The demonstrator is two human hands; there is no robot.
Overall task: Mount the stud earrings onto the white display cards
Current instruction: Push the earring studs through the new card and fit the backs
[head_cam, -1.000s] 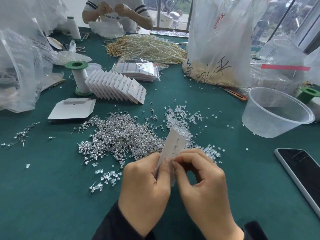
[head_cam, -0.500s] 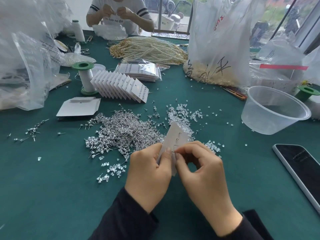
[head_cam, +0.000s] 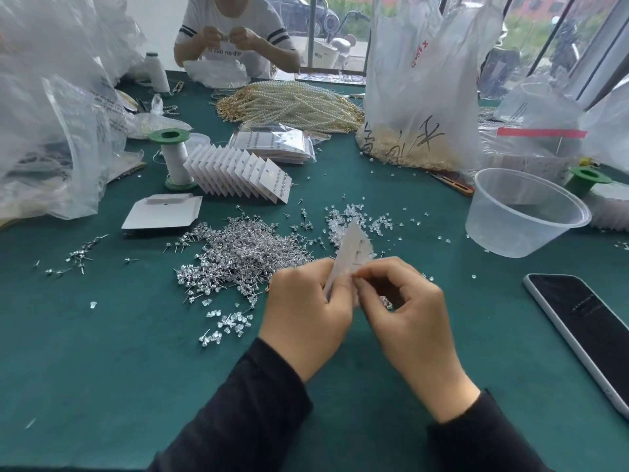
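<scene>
Gripping a white display card (head_cam: 354, 250) from its left, the left hand (head_cam: 303, 311) has its fingers curled round the lower edge, and the card stands tilted, its top corner leaning toward 1 o'clock. The right hand (head_cam: 405, 321) meets it from the right, thumb and forefinger pinched against the card's near edge and the other fingers curled. Whether a stud sits between those fingertips I cannot tell.

Both hands hover over the green table (head_cam: 102, 352). A small scatter of clear backs (head_cam: 228, 325) lies at 9 o'clock of the hands. At 3 o'clock a phone (head_cam: 585, 332) lies dark, face up. The heap of stud earrings (head_cam: 245, 253) spreads at 10 o'clock, just beside the left hand, with more clear backs at 12 o'clock behind the card.

Further out, a clear plastic tub (head_cam: 524, 216) stands at 2 o'clock and flat blank cards (head_cam: 163, 212) lie at 10 o'clock. Behind them a row of filled cards (head_cam: 245, 175) leans beside a green spool (head_cam: 173, 158). Pearl strands (head_cam: 292, 103) are heaped at 12 o'clock, and a second person (head_cam: 235, 39) sits at the far edge.
</scene>
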